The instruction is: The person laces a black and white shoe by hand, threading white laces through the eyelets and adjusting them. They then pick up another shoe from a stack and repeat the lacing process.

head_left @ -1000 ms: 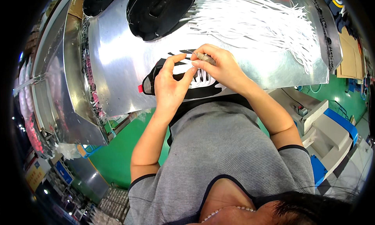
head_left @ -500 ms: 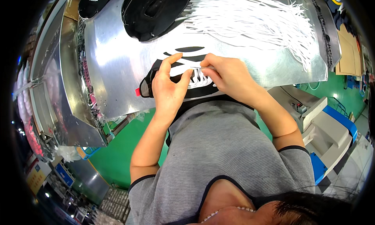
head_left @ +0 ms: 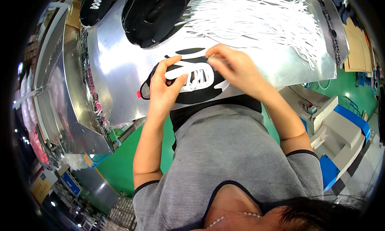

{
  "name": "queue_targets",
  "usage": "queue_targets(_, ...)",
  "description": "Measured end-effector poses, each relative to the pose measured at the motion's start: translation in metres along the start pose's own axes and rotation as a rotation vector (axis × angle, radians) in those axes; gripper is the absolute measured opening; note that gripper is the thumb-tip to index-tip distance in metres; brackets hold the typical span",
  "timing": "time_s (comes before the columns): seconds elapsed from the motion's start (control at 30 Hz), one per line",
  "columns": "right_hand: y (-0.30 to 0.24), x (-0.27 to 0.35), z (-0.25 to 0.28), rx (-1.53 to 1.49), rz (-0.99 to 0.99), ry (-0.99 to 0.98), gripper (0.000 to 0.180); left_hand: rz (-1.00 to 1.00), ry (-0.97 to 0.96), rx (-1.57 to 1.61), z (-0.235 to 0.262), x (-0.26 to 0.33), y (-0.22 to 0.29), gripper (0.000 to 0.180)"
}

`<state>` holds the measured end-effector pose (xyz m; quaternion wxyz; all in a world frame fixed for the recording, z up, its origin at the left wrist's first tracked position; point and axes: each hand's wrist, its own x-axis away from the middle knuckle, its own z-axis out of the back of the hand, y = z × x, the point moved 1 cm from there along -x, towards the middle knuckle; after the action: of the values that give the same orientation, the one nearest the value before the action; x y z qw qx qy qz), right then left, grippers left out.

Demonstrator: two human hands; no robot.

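A black and white shoe upper lies flat on the metal table just in front of me, its red tab at the left end. A white shoelace crosses its middle in several rungs. My left hand is closed on the upper's left part, thumb and forefinger at either side of a white strip. Above the right part of the lacing, my right hand is pinched with its fingertips together, seemingly on the lace. Motion blurs these fingers, and the lace end is hard to make out.
A big pile of loose white laces covers the table's back right. Behind the upper stands a black tray-like container. Another black upper with white lacing lies at the far left. The metal table has raised side edges.
My right hand has lifted slightly away from the lacing, up and to the right. The upper and my left hand have shifted a little left, uncovering more of the laced rungs.
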<state>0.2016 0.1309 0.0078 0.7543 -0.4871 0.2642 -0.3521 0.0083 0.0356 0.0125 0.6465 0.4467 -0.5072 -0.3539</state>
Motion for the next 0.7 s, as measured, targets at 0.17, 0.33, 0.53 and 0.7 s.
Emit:
queue_targets(0.17, 0.011, 0.011, -0.032, 0.212, 0.22, 0.182, 0.013, -0.282, 0.235, -0.314, -0.02, 0.004, -0.008, 0.045)
queue_targets(0.33, 0.016, 0.008, -0.039, 0.253, 0.151, 0.25, 0.013, -0.073, 0.05, -0.047, -0.008, -0.002, -0.004, 0.053)
queue_targets(0.53, 0.007, -0.006, -0.023, -0.317, -0.129, 0.025, 0.018, 0.065, -0.095, 0.118, -0.007, 0.002, 0.017, 0.05)
queue_targets(0.7, 0.007, -0.01, -0.026, -0.015, 0.042, -0.144, 0.017, 0.058, -0.181, 0.113, -0.005, 0.002, 0.01, 0.053)
